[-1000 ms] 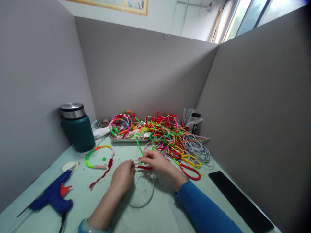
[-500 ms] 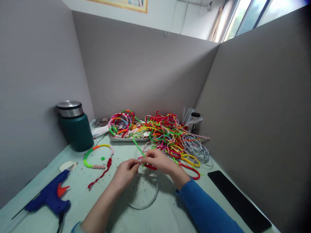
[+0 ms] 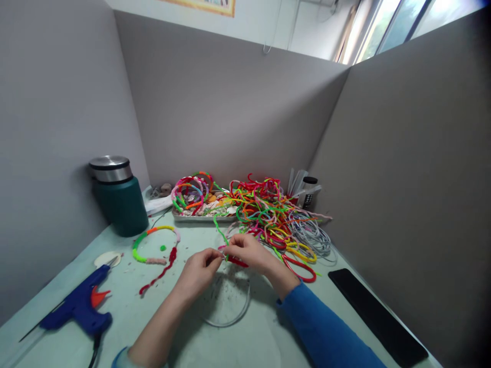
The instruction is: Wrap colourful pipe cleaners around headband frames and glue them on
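My left hand (image 3: 200, 272) is closed in a pinch at the upper part of a thin grey hoop (image 3: 244, 306), whose bare lower arc hangs toward me. Close against it, my right hand (image 3: 251, 254) pinches a bright green pipe cleaner (image 3: 220, 229) where it meets the hoop; its free end sticks up and away. A red fuzzy stretch (image 3: 237, 261) shows just under the right fingers. The fingertips partly hide the spot where green and hoop meet. To the left lies a multicoloured pipe-cleaner ring (image 3: 136, 249) with a loose red tail (image 3: 157, 280).
A blue glue gun (image 3: 76, 306) and a green flask (image 3: 120, 204) stand left. At the back are a metal tray (image 3: 203, 219) of small pieces and a pipe-cleaner heap (image 3: 264, 204). Red-handled scissors (image 3: 299, 270), grey wire coils (image 3: 310, 232) and a black slab (image 3: 376, 317) lie right.
The hands stay together at the hoop, with only small finger movement. The green pipe cleaner's free end has shifted slightly to the right. The view has tilted a little.
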`<state>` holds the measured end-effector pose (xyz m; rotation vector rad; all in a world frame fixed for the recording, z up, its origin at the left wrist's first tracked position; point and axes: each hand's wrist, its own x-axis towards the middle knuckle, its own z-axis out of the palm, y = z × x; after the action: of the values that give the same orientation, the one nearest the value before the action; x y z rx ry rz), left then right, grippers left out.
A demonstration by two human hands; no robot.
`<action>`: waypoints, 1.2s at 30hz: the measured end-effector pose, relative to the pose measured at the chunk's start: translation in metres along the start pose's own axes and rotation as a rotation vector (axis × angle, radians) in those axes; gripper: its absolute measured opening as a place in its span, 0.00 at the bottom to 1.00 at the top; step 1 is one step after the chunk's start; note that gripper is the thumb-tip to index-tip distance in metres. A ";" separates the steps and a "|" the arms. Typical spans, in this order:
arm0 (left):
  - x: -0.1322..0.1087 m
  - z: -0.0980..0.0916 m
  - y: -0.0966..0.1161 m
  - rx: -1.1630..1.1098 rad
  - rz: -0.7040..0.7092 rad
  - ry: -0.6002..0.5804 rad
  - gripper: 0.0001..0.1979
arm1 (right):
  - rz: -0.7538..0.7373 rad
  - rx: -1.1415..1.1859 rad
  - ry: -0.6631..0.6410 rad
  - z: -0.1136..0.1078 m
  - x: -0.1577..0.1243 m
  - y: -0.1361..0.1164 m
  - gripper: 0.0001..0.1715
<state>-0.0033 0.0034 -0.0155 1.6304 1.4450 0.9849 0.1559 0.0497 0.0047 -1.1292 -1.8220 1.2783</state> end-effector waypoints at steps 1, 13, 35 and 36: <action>0.000 0.000 0.000 -0.009 0.002 -0.006 0.15 | -0.001 -0.006 0.009 0.000 0.001 0.001 0.09; -0.003 0.001 0.003 0.069 0.048 0.069 0.11 | 0.086 0.150 0.060 0.006 -0.002 -0.008 0.09; -0.009 -0.003 0.018 0.188 0.278 0.077 0.08 | 0.196 0.382 -0.016 0.002 -0.003 -0.013 0.10; -0.010 -0.004 0.019 0.192 0.292 0.082 0.08 | 0.210 0.397 -0.029 0.002 -0.003 -0.013 0.11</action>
<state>0.0009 -0.0080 0.0025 2.0042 1.4173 1.1127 0.1522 0.0439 0.0162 -1.0991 -1.4081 1.6946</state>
